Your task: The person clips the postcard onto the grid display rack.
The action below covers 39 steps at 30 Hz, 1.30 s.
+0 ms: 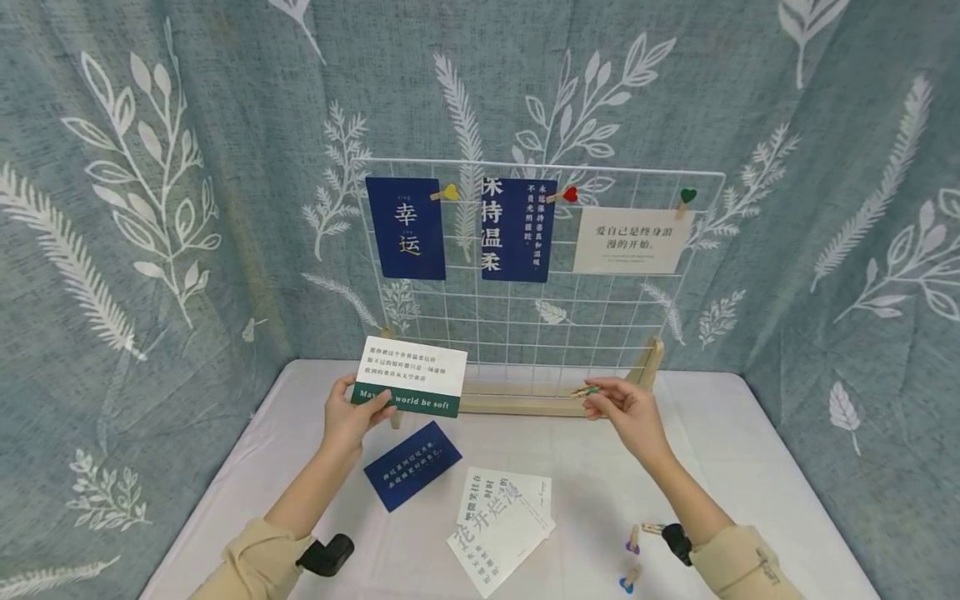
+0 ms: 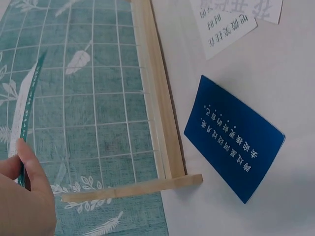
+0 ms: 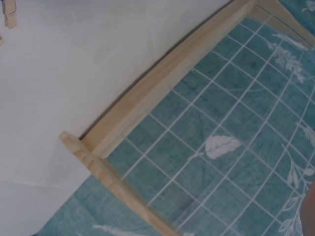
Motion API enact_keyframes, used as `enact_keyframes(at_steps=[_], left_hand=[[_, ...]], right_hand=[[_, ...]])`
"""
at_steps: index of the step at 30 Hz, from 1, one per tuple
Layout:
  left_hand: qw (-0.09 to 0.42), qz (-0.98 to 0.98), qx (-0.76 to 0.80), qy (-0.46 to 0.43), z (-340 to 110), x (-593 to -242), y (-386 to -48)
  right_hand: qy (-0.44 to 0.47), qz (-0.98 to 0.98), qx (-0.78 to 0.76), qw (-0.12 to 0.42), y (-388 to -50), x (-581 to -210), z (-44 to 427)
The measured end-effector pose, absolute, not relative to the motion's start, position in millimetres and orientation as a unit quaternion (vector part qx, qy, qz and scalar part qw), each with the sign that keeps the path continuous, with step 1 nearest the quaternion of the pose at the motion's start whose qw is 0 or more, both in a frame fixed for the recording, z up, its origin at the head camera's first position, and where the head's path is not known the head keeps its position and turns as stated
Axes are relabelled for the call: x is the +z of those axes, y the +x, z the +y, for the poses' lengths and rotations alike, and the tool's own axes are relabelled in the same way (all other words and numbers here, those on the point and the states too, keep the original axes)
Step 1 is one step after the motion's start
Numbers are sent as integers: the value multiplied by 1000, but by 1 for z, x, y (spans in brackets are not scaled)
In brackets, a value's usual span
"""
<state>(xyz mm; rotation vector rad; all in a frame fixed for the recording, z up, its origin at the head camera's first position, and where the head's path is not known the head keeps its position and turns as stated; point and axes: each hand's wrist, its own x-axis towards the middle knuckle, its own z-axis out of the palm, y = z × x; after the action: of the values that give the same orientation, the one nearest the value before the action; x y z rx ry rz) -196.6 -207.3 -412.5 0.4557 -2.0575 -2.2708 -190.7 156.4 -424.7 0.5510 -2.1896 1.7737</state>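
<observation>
My left hand (image 1: 358, 412) pinches the left end of a white card with a green band (image 1: 411, 375), raised in front of the grid's lower left. In the left wrist view that card (image 2: 27, 108) shows nearly edge-on, with the hand (image 2: 29, 191) at its lower end. On the other side, my right hand (image 1: 628, 410) holds a small clothespin with a green part (image 1: 587, 392) between thumb and fingertips, before the grid's lower right. Only a sliver of this hand (image 3: 308, 211) shows in the right wrist view.
A white wire grid (image 1: 525, 333) on a wooden stand (image 1: 525, 406) bears two blue cards and a white card, held by heart clothespins. On the table lie a blue card (image 1: 412, 467), overlapping white cards (image 1: 502, 529) and several clothespins (image 1: 632, 575) near my right forearm.
</observation>
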Motion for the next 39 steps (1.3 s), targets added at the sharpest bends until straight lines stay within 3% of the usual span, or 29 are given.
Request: enact_keyframes(at_steps=[10,19,28,39], left_hand=[[-36,-679,-725,110,-210,-402,-200],[-35,-700,-708,81,-215,-396,-205],[18,-737,-664,125,-217,-395,-215],[66,-755,-642,114,-212,-400,-237]], right_hand=[[193,-767,592,157,-196,-422,149],[142,-764,607,167,-201,-421,140],[145,-798,566,148,-210,-413,133],[154,-825,525,144,-232,-407,118]])
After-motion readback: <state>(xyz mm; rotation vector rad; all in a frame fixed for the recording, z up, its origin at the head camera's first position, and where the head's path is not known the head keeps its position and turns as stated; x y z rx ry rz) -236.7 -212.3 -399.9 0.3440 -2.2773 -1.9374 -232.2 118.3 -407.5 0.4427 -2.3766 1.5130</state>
